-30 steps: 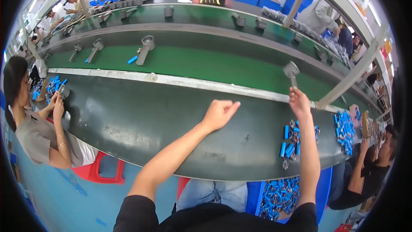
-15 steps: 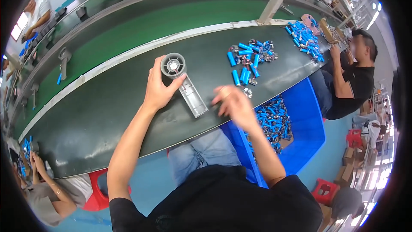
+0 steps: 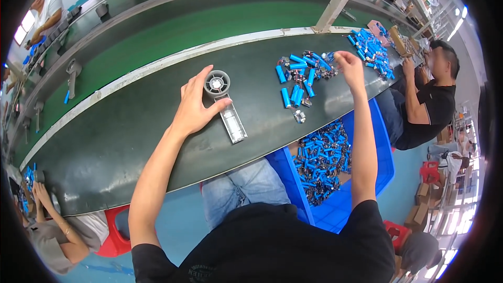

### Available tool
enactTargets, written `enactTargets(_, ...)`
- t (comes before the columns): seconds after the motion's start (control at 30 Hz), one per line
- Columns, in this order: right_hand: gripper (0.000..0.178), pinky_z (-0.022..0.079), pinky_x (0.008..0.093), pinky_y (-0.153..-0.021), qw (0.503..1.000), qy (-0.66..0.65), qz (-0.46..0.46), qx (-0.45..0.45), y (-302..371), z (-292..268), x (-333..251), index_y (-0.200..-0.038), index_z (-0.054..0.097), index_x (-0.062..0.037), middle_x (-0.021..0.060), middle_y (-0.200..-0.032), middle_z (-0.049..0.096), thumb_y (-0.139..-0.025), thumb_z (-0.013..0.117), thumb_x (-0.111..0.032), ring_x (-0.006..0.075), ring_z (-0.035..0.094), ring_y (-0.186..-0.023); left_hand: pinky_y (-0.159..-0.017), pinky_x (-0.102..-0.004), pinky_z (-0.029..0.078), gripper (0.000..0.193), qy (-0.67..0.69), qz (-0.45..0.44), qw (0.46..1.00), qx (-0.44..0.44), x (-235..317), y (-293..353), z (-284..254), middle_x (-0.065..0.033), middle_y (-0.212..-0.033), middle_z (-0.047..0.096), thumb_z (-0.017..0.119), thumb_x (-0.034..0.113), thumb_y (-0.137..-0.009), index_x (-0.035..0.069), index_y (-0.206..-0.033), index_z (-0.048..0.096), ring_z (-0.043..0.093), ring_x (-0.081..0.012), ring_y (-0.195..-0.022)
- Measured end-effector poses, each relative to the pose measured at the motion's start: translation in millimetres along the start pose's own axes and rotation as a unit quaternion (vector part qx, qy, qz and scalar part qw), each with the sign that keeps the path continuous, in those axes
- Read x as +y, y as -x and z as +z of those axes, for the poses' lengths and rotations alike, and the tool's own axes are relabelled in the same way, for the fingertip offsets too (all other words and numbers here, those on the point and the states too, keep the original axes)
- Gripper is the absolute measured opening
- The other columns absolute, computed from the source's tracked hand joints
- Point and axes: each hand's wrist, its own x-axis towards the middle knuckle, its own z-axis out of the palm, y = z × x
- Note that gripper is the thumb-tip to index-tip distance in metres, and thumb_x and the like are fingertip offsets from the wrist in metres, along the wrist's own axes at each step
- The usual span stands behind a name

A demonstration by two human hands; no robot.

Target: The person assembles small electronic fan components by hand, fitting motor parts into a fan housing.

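A grey plastic handheld-fan housing (image 3: 234, 126), with a round spoked ring at its top and an open, hollow handle, lies on the dark green work surface. My left hand (image 3: 195, 110) curves around its ring end, thumb across the neck and fingers along the ring's left side. To the right is a loose pile of blue cylindrical batteries (image 3: 296, 95) with small circuit boards attached. At the pile's far right edge my right hand (image 3: 350, 68) is closed in a pinch. What sits between its fingertips is too small to make out.
A blue bin (image 3: 385, 165) full of batteries stands beside my right leg, below the table edge. Another battery heap (image 3: 372, 52) lies farther right, near a seated co-worker (image 3: 435, 89). Beyond a pale rail runs a green conveyor (image 3: 173, 42). A second person works at far left.
My right hand has moved away and to the right, from near the table edge to the pile's far side. The fan housing has turned slightly more upright under my left hand.
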Motion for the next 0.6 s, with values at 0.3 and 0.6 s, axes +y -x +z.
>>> enactTargets(0.3,0.021,0.045,0.0245,-0.079,0.955,-0.297,0.003,-0.02,26,-37,-60,-0.117,0.062,-0.0074,-0.0031,-0.097,0.062,-0.1,0.058,-0.019,0.0073,0.059,-0.092,-0.111,-0.0424,0.028,0.07,0.036,0.043,0.998,0.03,-14,-3,3,-0.0186,-0.138,0.052,0.065,0.042,-0.091,0.006,-0.145,0.04,0.045,-0.0338,-0.129)
enactTargets(0.6,0.02,0.04,0.0201,-0.063,0.858,-0.455,0.051,-0.234,117,47,-133,-0.112,0.061,-0.003,0.0009,-0.089,0.059,-0.097,0.06,-0.016,0.0064,0.05,-0.072,-0.081,-0.0371,0.05,0.038,0.02,0.305,0.931,0.199,60,2,-25,-0.0122,-0.112,0.066,0.063,-0.008,-0.073,0.007,-0.107,0.07,0.062,-0.03,-0.098)
